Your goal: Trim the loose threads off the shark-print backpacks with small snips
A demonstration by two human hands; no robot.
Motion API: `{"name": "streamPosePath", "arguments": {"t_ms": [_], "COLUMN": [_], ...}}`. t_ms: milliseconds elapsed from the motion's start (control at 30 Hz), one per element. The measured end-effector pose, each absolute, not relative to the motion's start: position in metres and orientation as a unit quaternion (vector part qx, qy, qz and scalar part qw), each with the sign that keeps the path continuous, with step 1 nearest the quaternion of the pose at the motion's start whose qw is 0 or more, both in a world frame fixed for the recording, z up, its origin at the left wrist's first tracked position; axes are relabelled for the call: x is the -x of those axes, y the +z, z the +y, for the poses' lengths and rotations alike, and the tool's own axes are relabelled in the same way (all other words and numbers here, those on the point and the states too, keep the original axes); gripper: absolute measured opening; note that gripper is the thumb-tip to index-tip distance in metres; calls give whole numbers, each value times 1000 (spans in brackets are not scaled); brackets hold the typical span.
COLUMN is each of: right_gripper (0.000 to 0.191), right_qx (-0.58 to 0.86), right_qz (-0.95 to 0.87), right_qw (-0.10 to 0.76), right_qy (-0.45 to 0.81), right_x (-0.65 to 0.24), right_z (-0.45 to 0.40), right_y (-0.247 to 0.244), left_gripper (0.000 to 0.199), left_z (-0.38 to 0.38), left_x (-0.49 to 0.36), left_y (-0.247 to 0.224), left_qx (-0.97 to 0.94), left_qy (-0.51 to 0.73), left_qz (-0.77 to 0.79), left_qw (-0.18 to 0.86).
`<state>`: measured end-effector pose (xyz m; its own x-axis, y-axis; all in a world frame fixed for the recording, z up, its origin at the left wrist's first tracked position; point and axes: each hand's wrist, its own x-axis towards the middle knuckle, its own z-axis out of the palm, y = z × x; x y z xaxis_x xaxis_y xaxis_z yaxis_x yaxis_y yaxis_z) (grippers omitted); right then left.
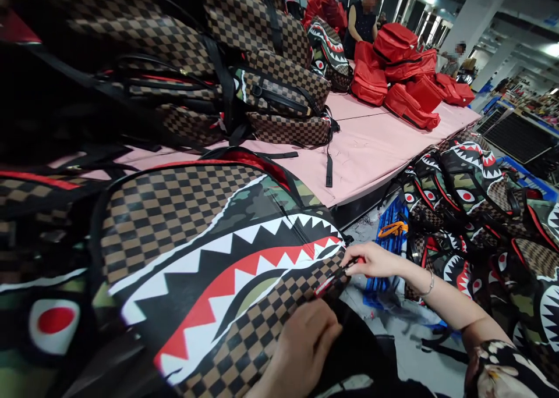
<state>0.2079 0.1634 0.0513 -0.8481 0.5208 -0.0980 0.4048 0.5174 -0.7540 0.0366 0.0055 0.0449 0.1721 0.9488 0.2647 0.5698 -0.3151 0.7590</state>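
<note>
A checkered backpack [174, 206] with a printed shark mouth of white teeth and red lips lies before me, its top edge open with red lining showing. At the bag's near right edge, my right hand [371, 259] pinches something small and red with dark trim, its fingers closed. My left hand [308, 340] rests lower on the near side of the bag, fingers curled together; what they grip, if anything, is hidden. Between both hands runs a dark edge with a red and white strip [324, 284].
Checkered bags [279, 89] are piled on the pink table [367, 148]. Red bags [393, 72] lie farther back near a person [361, 22]. Right of the table, a blue crate [386, 235] stands beside many shark-print bags [467, 194]. Another bag with a printed eye [55, 322] sits at left.
</note>
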Motion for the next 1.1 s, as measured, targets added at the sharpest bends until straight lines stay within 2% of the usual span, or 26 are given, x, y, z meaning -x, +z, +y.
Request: {"name": "streamPosePath", "arguments": {"t_ms": [100, 167, 233, 400, 600, 733, 933, 1100], "right_gripper": [14, 12, 10, 8, 8, 9, 21, 15], "right_qx": [314, 320, 321, 315, 312, 328, 310, 294], "right_qz": [-815, -802, -792, -762, -795, -790, -752, -766], "right_qw": [46, 35, 20, -21, -42, -34, -54, -62], "right_qy": [485, 503, 518, 565, 518, 517, 579, 569], "right_x": [-218, -220, -218, -209, -203, -203, -204, -198], "right_z": [179, 186, 190, 194, 197, 201, 205, 203], "right_y": [50, 47, 43, 44, 48, 46, 49, 49], "left_gripper": [9, 19, 18, 24, 24, 22, 25, 25], "left_z": [3, 9, 19, 46, 58, 56, 51, 50], "left_x": [-38, -33, -24, -8, -17, -24, -29, -30], "left_y": [45, 38, 30, 28, 36, 25, 21, 23], "left_qx": [-752, -711, -658, -632, -641, -632, -628, -637], "left_qy": [367, 400, 423, 345, 284, 327, 370, 376], "left_qz": [481, 533, 591, 666, 673, 670, 663, 655], "left_qw": [261, 226, 198, 195, 236, 209, 170, 155]}}
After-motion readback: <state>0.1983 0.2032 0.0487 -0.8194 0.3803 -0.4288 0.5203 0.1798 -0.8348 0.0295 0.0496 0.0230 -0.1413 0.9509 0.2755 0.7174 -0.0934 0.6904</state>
